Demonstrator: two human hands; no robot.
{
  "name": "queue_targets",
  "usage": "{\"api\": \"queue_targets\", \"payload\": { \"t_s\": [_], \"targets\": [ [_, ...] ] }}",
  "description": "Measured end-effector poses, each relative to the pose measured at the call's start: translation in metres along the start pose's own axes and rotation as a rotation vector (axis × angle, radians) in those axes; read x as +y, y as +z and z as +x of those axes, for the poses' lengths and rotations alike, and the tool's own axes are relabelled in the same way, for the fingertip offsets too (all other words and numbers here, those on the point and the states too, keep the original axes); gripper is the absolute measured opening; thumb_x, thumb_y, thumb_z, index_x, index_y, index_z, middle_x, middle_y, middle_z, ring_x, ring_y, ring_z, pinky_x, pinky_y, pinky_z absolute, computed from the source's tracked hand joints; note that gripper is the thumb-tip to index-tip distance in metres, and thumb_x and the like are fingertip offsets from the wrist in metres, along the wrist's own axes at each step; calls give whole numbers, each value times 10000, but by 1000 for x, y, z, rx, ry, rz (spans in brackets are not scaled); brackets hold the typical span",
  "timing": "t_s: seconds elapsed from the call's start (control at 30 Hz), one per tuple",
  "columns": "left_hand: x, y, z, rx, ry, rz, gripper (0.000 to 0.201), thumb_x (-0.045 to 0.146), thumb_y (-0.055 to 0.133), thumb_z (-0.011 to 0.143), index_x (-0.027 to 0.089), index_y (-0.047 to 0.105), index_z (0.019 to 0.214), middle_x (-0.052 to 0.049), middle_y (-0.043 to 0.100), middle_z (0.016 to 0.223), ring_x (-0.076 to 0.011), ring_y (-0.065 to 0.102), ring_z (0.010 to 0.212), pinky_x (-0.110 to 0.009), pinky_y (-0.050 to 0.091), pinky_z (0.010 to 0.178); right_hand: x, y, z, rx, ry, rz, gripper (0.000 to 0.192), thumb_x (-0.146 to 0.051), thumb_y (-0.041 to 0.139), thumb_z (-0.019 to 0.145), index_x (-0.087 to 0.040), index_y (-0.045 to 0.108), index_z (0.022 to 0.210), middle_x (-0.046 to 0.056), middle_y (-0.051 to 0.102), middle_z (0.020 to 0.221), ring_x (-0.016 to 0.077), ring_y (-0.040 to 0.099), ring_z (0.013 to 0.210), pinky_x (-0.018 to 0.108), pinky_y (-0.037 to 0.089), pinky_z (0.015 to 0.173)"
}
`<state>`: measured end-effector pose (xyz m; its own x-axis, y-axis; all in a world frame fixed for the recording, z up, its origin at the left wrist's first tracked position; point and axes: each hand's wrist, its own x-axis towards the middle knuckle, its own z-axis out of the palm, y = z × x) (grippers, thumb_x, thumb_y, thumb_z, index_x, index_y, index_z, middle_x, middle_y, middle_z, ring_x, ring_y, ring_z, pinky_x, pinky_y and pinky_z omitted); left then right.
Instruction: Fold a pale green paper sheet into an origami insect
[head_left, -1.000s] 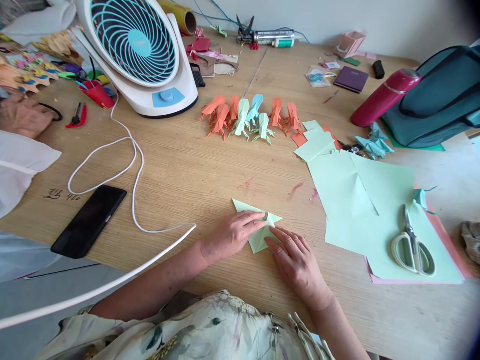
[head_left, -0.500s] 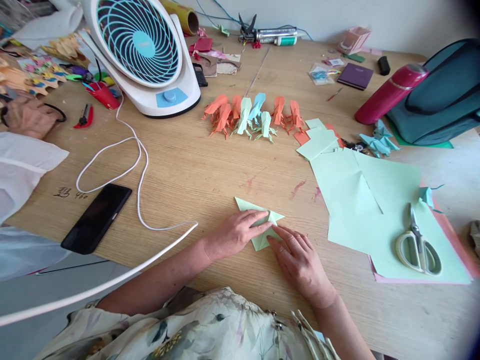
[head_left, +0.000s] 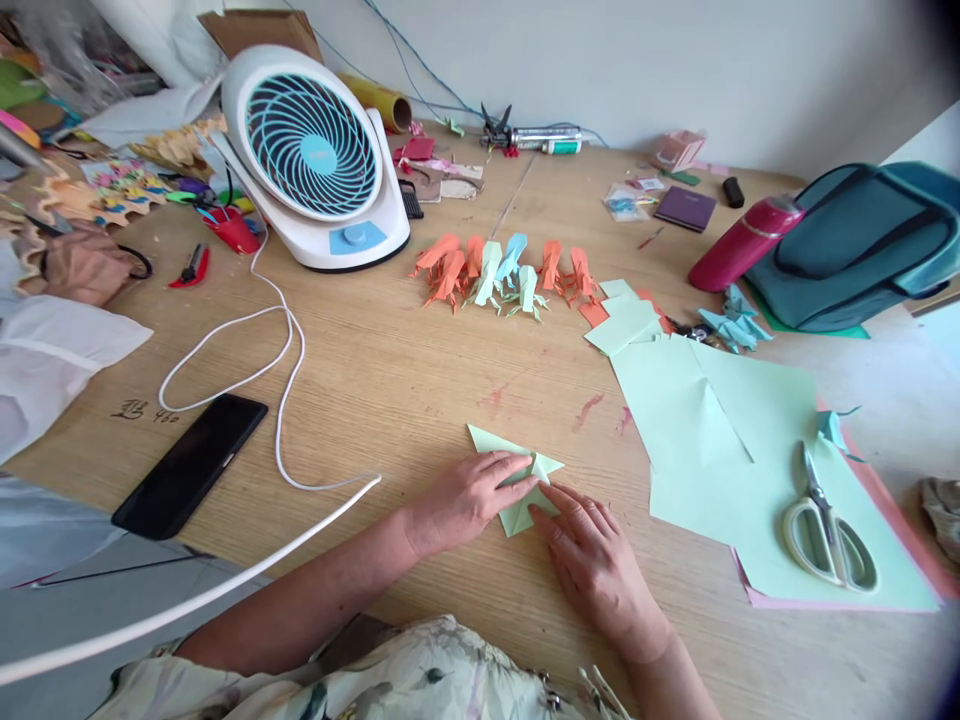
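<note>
1. Wooden table (head_left: 390,370), pale grain w/ red smudges, runs to a plain white wall at far edge.
2. Far left: round white fan (head_left: 319,160), blue grille; white cable (head_left: 277,390) loops near a flat black phone (head_left: 187,465).
3. Folded paper figures (head_left: 499,270), orange & mint, in a row mid-far; flat mint sheets (head_left: 720,420) w/ scissors (head_left: 829,520) at right.
4. Mint folded paper (head_left: 517,480), pointed, creased, lies flat near centre.
5. Left hand (head_left: 469,495) fingers flat on it, pressing; right hand (head_left: 592,545) fingertips extended, touching its near-right edge. Neither grips.
</note>
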<state>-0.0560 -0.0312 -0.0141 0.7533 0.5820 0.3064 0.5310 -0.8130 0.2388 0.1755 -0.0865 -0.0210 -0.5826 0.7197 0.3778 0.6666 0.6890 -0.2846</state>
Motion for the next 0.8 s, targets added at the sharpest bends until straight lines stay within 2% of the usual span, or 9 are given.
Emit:
{"api": "queue_targets", "payload": {
  "t_s": [0.2, 0.4, 0.57, 0.8],
  "targets": [
    [0, 2, -1, 6, 1, 31, 363, 131, 484, 972, 154, 575, 1322, -122, 591, 1356, -223, 544, 1276, -381, 483, 1083, -3, 0, 4, 20, -1, -44, 301, -67, 465, 958, -156, 645, 1183, 162, 602, 1311, 277, 553, 1200, 443, 518, 893],
    [0, 3, -2, 13, 4, 34, 358, 119, 483, 966, 162, 590, 1306, -114, 593, 1351, -233, 549, 1265, -381, 495, 1065, -5, -1, 6, 26, -15, 7, 336, -83, 450, 981, -177, 625, 1252, 116, 680, 1181, 246, 600, 1055, 435, 511, 868],
    [0, 3, -2, 9, -3, 22, 357, 125, 468, 974, 165, 586, 1309, -118, 588, 1355, -225, 539, 1276, -379, 491, 1067, -6, -2, 7, -7, -34, 26, 351, -87, 414, 995, -153, 607, 1280, 126, 676, 1185, 243, 604, 1008, 409, 510, 814],
    [0, 4, -2, 13, -1, 42, 365, 128, 463, 972, 169, 583, 1315, -116, 587, 1358, -222, 547, 1258, -374, 497, 1052, -8, -4, 9, 24, -59, 19, 338, -101, 398, 1004, -156, 623, 1250, 128, 684, 1169, 242, 600, 1004, 401, 501, 802]
  ]
}}
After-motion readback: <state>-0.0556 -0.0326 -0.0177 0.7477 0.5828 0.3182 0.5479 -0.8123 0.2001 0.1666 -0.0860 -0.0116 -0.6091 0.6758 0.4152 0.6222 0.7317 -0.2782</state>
